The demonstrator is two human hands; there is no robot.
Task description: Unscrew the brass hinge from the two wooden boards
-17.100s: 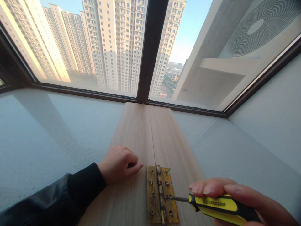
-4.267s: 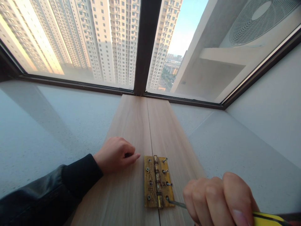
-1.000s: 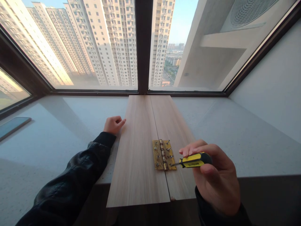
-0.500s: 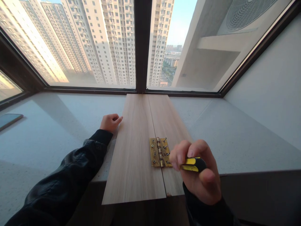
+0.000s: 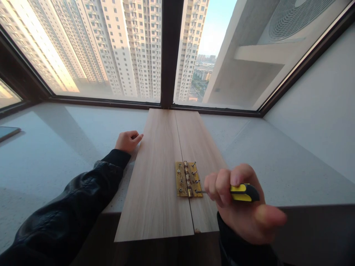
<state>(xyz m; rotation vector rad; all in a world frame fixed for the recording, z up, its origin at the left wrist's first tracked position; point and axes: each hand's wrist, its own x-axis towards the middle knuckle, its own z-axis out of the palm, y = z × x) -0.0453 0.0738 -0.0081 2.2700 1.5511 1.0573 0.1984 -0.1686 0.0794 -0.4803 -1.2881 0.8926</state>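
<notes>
My right hand (image 5: 238,199) is closed around a screwdriver (image 5: 244,193) with a yellow and black handle, its thumb sticking out to the right. The thin shaft points left, its tip at the lowest screw on the right leaf of a brass hinge (image 5: 182,183). That hinge lies unfolded across the seam between two pale wooden boards (image 5: 163,147). Several screws stand up, tilted, in the right leaf; those in the left leaf sit lower. My left hand (image 5: 128,141) rests as a loose fist at the left board's edge, thumb touching it, holding nothing visible.
The boards lie on a white speckled sill (image 5: 83,129) and overhang its front edge. A phone-like flat object (image 5: 9,133) lies at the far left. A dark window frame (image 5: 168,55) rises behind the boards, and a white wall (image 5: 313,96) stands at right.
My right hand has shifted right and its thumb has swung outward from the handle, uncovering the screwdriver shaft and the hinge's lower right corner. My left hand keeps its place by the board.
</notes>
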